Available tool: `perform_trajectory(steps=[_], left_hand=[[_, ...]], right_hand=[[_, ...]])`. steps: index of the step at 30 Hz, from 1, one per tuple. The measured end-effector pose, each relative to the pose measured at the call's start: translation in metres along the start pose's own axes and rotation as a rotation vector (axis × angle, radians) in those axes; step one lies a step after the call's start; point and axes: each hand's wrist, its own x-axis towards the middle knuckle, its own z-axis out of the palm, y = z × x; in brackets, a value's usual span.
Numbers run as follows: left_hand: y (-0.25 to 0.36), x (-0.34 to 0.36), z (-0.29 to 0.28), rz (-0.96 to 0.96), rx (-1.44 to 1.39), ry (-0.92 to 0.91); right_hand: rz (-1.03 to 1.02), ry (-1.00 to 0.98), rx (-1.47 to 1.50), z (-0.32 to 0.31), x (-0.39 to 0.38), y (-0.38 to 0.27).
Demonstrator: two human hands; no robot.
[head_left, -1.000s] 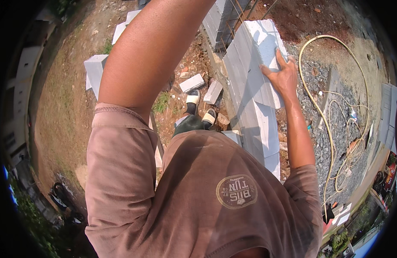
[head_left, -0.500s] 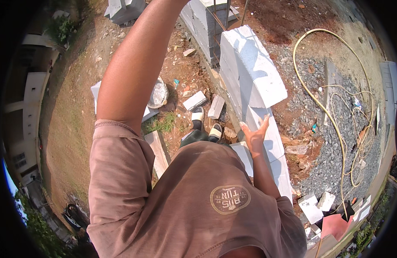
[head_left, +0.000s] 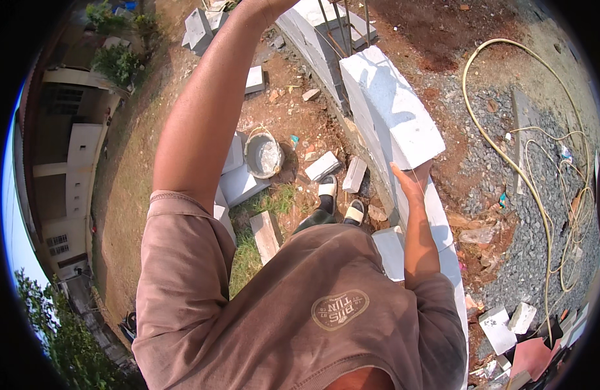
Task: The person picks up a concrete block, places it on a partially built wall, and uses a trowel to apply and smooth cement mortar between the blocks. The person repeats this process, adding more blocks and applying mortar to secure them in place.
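Note:
A pale concrete block (head_left: pixel 394 107) lies on top of the low block wall (head_left: pixel 438 227), its near end toward me. My right hand (head_left: pixel 412 185) is closed against that near end, the thumb at its left side. The other fingers are partly hidden at the block's lower edge. My left arm stretches up across the picture. Only the wrist and part of my left hand (head_left: pixel 273 8) show at the upper edge, near the farther wall section (head_left: pixel 310 39); its fingers are cut off.
Thin steel bars (head_left: pixel 345 26) rise beyond the block. On the ground to the left are a bucket (head_left: pixel 263 155) with grey contents, loose blocks (head_left: pixel 241 185) and broken pieces (head_left: pixel 321 166) near my feet. Right of the wall, a yellowish hose (head_left: pixel 469 91) loops over gravel (head_left: pixel 508 240).
My right hand, earlier spread just short of the block, has come up against its near end. The view has shifted, showing more of the ground at left. My left arm stays raised.

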Motion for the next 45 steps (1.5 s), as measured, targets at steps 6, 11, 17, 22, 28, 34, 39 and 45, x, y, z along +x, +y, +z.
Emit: perform_trajectory(steps=[6,11,17,22,28,34,39,45], left_hand=[[0.009,0.001,0.006,-0.036,-0.016,0.006],[0.008,0.003,0.008,-0.045,-0.015,0.047],[-0.003,0.006,0.011,0.001,-0.097,0.021],[0.004,0.000,0.006,-0.012,-0.033,0.021],[0.013,-0.002,0.007,-0.051,-0.132,-0.008],[0.011,-0.004,0.008,-0.004,-0.181,0.027],[0.011,-0.003,0.000,-0.033,0.127,0.032],[0.016,-0.005,0.015,-0.003,-0.085,0.035]], right_hand=[[0.027,0.084,-0.008,-0.001,-0.001,-0.009],[0.009,0.080,-0.064,0.002,-0.001,0.002],[0.024,0.085,-0.088,0.004,0.006,0.015],[0.049,0.041,-0.033,0.005,0.005,0.014],[0.053,0.034,-0.026,0.002,0.005,0.009],[0.013,0.026,-0.017,0.001,0.005,0.011],[-0.079,0.018,0.062,0.002,0.008,0.015],[0.020,0.020,0.012,0.001,0.009,0.018]])
